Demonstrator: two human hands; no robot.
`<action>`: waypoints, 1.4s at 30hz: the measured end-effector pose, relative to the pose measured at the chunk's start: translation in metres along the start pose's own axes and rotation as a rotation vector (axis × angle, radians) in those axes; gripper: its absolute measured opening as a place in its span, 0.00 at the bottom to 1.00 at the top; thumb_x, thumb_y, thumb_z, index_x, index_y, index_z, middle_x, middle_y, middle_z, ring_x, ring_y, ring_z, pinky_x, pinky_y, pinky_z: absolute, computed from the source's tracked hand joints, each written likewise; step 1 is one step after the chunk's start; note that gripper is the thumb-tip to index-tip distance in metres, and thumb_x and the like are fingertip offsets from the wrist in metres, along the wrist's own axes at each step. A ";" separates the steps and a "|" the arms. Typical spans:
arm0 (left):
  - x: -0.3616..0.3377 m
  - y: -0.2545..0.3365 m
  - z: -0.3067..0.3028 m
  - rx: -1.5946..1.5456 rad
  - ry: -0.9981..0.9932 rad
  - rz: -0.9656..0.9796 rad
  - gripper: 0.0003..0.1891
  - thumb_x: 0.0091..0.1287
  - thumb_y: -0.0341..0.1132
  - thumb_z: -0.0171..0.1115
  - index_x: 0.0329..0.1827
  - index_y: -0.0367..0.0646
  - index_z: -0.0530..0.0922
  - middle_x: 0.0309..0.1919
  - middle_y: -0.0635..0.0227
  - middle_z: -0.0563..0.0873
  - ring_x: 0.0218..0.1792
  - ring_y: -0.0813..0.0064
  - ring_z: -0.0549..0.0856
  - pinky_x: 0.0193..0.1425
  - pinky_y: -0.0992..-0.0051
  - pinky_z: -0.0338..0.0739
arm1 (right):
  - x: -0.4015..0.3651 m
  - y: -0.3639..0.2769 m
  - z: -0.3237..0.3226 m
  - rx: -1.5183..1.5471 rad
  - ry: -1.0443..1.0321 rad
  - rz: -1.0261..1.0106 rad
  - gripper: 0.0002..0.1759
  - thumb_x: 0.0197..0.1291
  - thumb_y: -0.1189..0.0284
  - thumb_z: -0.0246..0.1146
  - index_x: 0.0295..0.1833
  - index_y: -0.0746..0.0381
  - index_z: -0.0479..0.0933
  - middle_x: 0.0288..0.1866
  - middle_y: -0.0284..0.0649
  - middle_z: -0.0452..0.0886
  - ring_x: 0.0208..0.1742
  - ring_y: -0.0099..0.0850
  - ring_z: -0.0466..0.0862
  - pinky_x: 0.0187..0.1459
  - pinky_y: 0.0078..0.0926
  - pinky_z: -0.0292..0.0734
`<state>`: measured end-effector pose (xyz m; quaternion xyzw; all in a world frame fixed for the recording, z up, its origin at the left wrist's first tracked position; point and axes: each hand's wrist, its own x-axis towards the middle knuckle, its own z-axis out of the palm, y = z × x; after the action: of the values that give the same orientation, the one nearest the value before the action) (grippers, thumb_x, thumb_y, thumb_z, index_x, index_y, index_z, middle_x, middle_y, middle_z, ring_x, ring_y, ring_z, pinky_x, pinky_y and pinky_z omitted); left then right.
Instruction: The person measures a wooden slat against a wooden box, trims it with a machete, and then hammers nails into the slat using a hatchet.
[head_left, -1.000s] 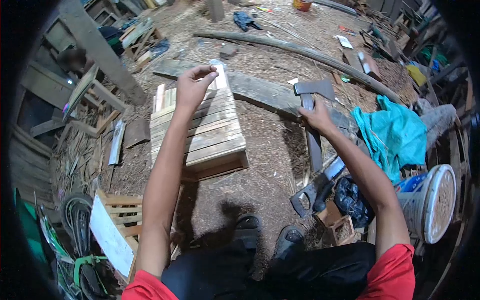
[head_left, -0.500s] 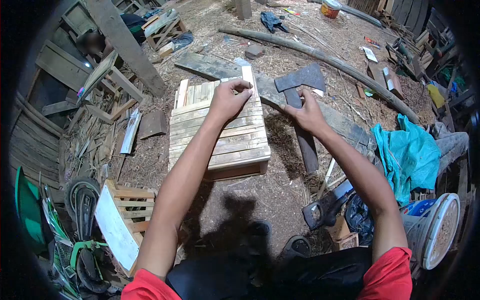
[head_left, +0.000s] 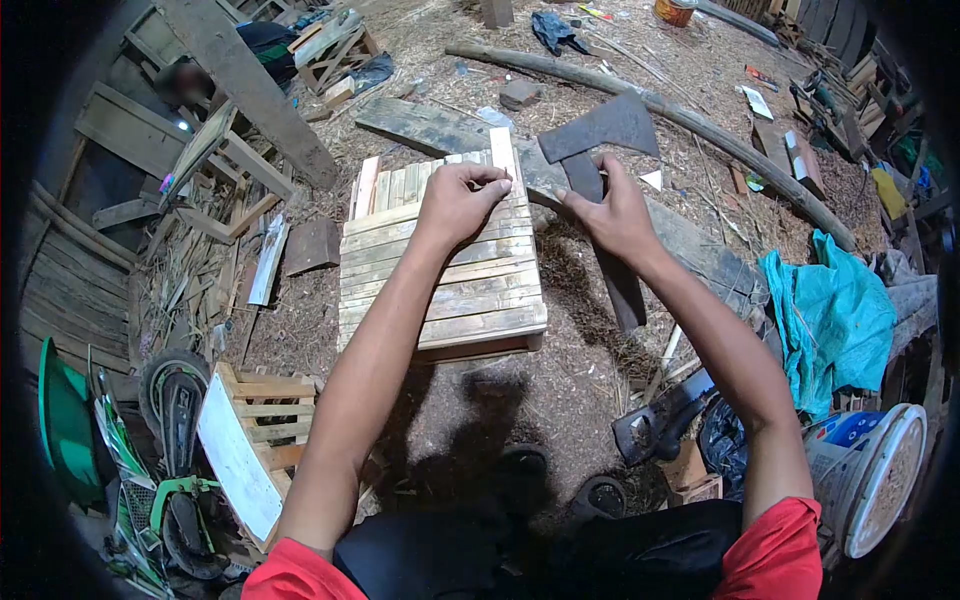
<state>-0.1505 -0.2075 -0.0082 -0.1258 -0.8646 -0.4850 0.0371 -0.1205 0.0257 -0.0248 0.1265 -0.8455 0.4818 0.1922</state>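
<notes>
A low box-like piece with light wooden slats (head_left: 440,275) across its top stands on the ground before me. My left hand (head_left: 458,208) rests over its far right part, thumb and forefinger pinched on a thin dark nail (head_left: 507,174), mostly hidden by the fingertips. Just right of the slats, my right hand (head_left: 612,208) is closed around the upper handle of an axe (head_left: 603,130), close below its dark metal head. The axe handle slants down toward me, and its head is held above a weathered plank (head_left: 690,240).
A long pole (head_left: 650,100) lies across the littered ground behind. To my right are a handsaw (head_left: 660,418), a teal sheet (head_left: 830,310) and a white bucket (head_left: 885,480). A slatted wooden piece (head_left: 250,440) stands at left; another person (head_left: 190,85) is at far left.
The axe in my right hand has risen slightly and its head has tilted. My left hand keeps its pinch over the slats. The whole view has shifted a little.
</notes>
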 end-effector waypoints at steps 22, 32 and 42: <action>-0.004 0.001 -0.002 0.125 0.025 0.127 0.10 0.61 0.34 0.70 0.40 0.37 0.88 0.37 0.58 0.90 0.40 0.68 0.88 0.49 0.72 0.79 | 0.036 -0.092 -0.025 -0.530 -0.218 -0.300 0.18 0.58 0.71 0.66 0.52 0.64 0.73 0.40 0.57 0.83 0.43 0.57 0.83 0.44 0.52 0.77; -0.005 0.002 -0.003 0.094 0.028 0.160 0.10 0.61 0.35 0.71 0.40 0.38 0.89 0.37 0.58 0.89 0.40 0.66 0.88 0.49 0.71 0.79 | 0.039 -0.099 -0.034 -0.395 -0.086 -0.327 0.15 0.59 0.72 0.62 0.51 0.63 0.73 0.41 0.56 0.83 0.43 0.56 0.83 0.45 0.53 0.77; -0.004 -0.003 -0.002 0.059 0.038 0.172 0.09 0.61 0.34 0.71 0.39 0.38 0.88 0.36 0.58 0.89 0.39 0.67 0.88 0.47 0.71 0.79 | 0.036 -0.092 -0.027 -0.493 -0.194 -0.264 0.16 0.56 0.73 0.66 0.50 0.63 0.75 0.40 0.57 0.83 0.44 0.56 0.83 0.45 0.52 0.77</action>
<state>-0.1477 -0.2112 -0.0107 -0.1892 -0.8636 -0.4568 0.0985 -0.1102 0.0018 0.0739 0.2305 -0.9277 0.2183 0.1963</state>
